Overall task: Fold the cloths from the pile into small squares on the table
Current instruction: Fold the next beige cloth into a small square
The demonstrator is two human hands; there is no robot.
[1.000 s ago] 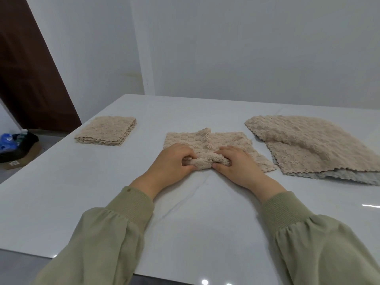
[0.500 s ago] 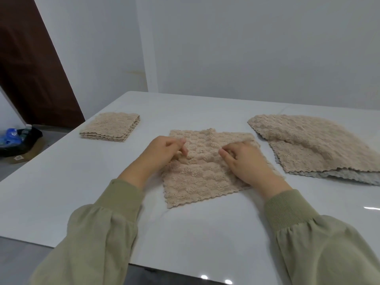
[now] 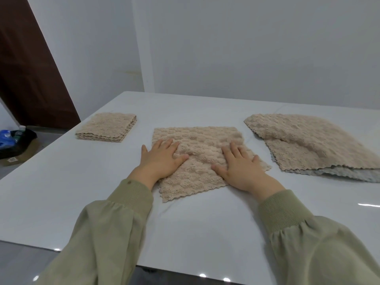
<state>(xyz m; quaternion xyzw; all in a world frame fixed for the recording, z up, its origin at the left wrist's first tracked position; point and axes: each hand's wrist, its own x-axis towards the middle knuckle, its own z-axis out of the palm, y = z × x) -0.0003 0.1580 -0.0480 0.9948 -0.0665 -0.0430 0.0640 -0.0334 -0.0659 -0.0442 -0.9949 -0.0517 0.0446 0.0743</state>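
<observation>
Logging head view — Recorder: where did the cloth (image 3: 197, 140) lie?

Spotter: Spread out on the white table (image 3: 82, 192), about mid-width, nearer the person than the other two lots. Beige, bumpy weave, scalloped edges. It sat a bit skewed, one corner pointing toward the near edge. A low rumple ran across it between the hands.

Recorder: Left hand (image 3: 162, 159)?

Spotter: Palm down on the cloth's left part. Fingers were straight and fanned apart, gripping nothing. The thumb lay on the fabric, pointing right. The outermost finger reached past the cloth's left edge onto bare table.

Recorder: Right hand (image 3: 240, 167)?

Spotter: Same posture on the right part. It was flat, fingers splayed and aimed at the far side, thumb stretched left toward the rumple. It pinched nothing. Both wrists came out of olive-green sleeves (image 3: 115, 233) with ribbed cuffs.

Recorder: The pile (image 3: 308, 145)?

Spotter: Right of the spread cloth, with a strip of table between them. Unfolded cloths lay stacked loosely, and the top one's near-left portion was lapped over itself. A paler grey-green layer showed along the pile's near edge.

Recorder: Anything finished?

Spotter: A folded stack (image 3: 107, 128) on the far left, several layers square on one another, well apart from the hands.

Recorder: Surroundings?

Spotter: White walls behind and a dark brown door (image 3: 30, 68) at far left. On the floor below it was a dark bag with something blue (image 3: 6, 136), too small to identify.
</observation>
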